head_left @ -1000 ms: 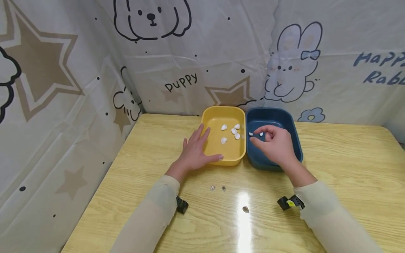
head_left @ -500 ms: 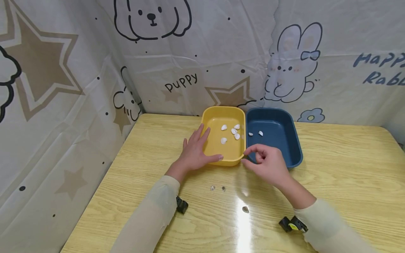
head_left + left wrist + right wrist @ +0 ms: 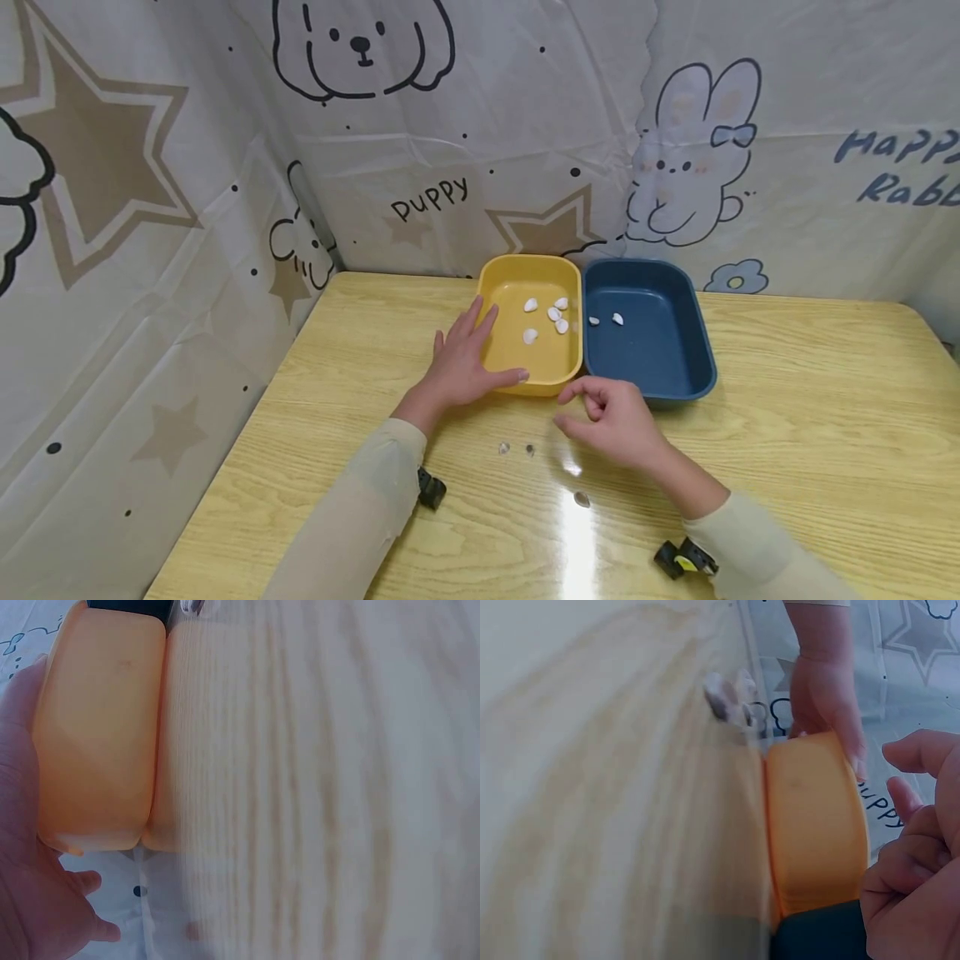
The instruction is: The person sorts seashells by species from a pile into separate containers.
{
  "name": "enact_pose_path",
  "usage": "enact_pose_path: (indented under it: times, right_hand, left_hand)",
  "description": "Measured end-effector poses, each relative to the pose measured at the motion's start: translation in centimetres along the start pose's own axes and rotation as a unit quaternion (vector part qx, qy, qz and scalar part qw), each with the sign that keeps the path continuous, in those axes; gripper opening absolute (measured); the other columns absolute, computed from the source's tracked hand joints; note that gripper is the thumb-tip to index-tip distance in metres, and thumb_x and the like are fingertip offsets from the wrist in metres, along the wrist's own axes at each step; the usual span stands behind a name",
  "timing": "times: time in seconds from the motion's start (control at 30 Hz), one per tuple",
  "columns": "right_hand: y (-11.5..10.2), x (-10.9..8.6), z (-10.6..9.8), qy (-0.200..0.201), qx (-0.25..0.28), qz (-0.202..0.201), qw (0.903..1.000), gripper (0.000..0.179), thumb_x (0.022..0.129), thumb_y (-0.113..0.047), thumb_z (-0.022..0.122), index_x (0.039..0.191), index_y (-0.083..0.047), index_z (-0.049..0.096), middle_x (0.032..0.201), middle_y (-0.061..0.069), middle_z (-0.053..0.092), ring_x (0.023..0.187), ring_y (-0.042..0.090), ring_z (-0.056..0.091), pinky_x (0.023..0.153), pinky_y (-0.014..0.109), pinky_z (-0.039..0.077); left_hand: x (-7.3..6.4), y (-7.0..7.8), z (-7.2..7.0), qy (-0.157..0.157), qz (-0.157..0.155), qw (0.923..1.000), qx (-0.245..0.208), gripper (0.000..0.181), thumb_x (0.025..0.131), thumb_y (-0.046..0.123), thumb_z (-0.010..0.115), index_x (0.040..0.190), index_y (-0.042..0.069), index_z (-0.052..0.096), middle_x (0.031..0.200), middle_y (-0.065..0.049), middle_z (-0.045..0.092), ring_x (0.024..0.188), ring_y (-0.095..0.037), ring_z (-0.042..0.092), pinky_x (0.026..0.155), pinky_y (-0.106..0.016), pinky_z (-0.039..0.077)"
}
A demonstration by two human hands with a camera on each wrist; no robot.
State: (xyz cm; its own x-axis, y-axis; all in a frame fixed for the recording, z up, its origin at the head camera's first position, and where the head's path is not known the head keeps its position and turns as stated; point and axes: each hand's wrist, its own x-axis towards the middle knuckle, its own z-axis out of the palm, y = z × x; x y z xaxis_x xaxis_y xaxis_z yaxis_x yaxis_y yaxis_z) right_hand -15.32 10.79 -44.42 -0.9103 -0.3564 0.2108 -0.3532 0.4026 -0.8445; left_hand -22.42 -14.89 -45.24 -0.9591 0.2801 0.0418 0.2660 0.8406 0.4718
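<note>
My left hand [image 3: 465,358] rests at the yellow tray [image 3: 517,365], fingers spread along its left side and thumb on the front rim. Several white seashells [image 3: 530,336] lie in that tray. Against its right side stands a dark blue tray [image 3: 652,354] holding two small seashells [image 3: 617,319]. In front of the trays my right hand [image 3: 618,427] hovers over the table, thumb and index finger apart with nothing between them. Nearest to it on the table are a brown shell [image 3: 582,499] and two small shells [image 3: 529,450]. The left wrist view shows the yellow tray's outer wall [image 3: 101,735].
The wood-grain table [image 3: 810,400] runs back to a printed cloth [image 3: 555,108] hung behind and at the left. Both trays stand near the back edge. A dark device [image 3: 431,488] is strapped to each wrist.
My right hand has come out of the blue tray, moving toward me and left over the table. Two shells in the blue tray are in plain sight. My left hand stays put.
</note>
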Motion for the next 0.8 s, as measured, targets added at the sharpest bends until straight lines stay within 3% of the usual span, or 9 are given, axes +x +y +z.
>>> enact_pose_path:
  times: [0.53,0.8]
  right_hand:
    - [1.7,0.2,1.9,-0.076,0.026,0.021,0.9965,0.018,0.079,-0.009,0.085,0.092,-0.007,0.073,0.057,-0.009,0.031,0.050,0.006,0.031,0.055,0.027,0.034]
    - [2.1,0.4,2.8,-0.123,0.036,0.002,0.9917,0.017,0.079,-0.007,0.083,0.093,-0.008,0.073,0.056,-0.009,0.033,0.051,0.006,0.034,0.058,0.025,0.038]
  left_hand:
    - [0.0,-0.1,0.1,-0.001,-0.002,1.0000,0.002,0.117,0.074,0.085,0.059,0.162,0.024,0.013,0.167,0.002,-0.005,0.151,-0.030,0.007,0.112,-0.065,0.004]
    - [0.0,0.0,0.0,0.001,0.001,1.0000,0.000,0.116,0.074,0.085,0.058,0.162,0.024,0.014,0.167,0.002,-0.004,0.151,-0.030,0.007,0.112,-0.066,0.005]
